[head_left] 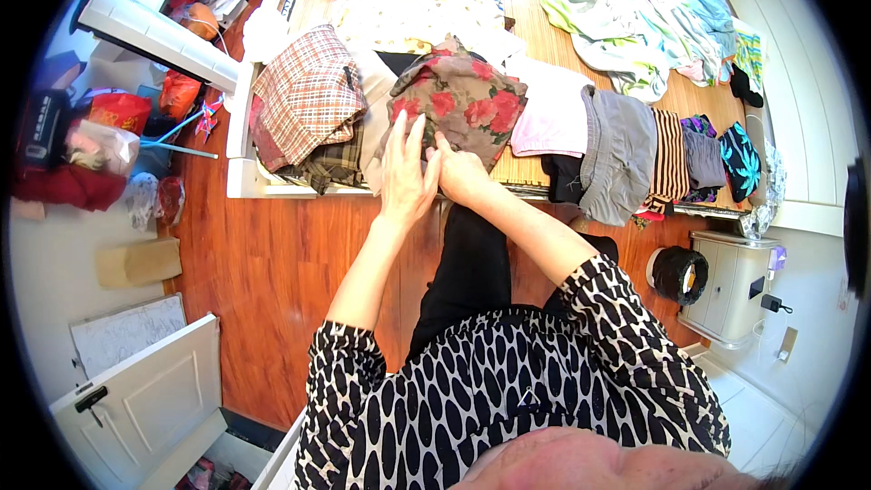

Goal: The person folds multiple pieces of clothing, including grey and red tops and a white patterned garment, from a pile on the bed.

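A brown garment with red roses (472,100) lies folded at the near edge of the bed, directly in front of me. My left hand (406,172) rests on its left part, fingers stretched out and pressed on the cloth. Close beside it, my right hand (461,174) has its fingers bent at the garment's near edge, closed on the cloth; some fingertips are hidden. To the left sits a folded red-and-white plaid garment (313,95) on top of a dark plaid one (334,165). A pink folded garment (550,122) lies just right of the floral one.
Grey shorts (619,150), a striped garment (670,154) and other folded clothes line the bed's near edge to the right. Loose light clothes (617,23) spread across the back. A lined bin (680,275) stands by a white cabinet (726,290); bags (118,113) crowd the left.
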Available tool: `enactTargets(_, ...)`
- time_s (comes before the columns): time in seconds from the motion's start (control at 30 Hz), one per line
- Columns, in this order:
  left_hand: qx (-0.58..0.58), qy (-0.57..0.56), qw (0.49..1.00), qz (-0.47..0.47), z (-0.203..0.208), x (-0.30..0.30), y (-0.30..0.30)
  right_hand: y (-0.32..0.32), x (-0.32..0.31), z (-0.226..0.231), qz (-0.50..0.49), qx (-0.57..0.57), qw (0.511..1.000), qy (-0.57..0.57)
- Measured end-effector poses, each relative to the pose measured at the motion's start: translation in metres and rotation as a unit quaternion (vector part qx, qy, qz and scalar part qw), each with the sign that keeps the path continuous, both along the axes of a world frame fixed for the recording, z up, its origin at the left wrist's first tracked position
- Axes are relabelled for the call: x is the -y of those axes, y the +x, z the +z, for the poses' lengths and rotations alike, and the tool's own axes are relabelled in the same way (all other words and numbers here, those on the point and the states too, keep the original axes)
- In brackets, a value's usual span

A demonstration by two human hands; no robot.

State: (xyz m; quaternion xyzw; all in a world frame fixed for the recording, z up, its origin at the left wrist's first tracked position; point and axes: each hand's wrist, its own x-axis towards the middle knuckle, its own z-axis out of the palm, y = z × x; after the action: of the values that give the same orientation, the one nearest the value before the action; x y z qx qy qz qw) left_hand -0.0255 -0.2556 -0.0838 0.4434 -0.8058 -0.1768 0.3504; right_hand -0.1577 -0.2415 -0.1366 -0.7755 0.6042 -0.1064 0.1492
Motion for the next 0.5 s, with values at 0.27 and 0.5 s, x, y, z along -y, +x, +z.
enactTargets(0.27,0.093,0.044,0.995,0.007,-0.03,0.087,-0.073,-0.05,0.001,0.04,0.086,0.088,0.991,0.057)
enactTargets(0.5,0.206,0.113,0.971,0.044,-0.083,0.081,-0.095,-0.12,0.04,0.018,-0.099,0.306,0.941,-0.109)
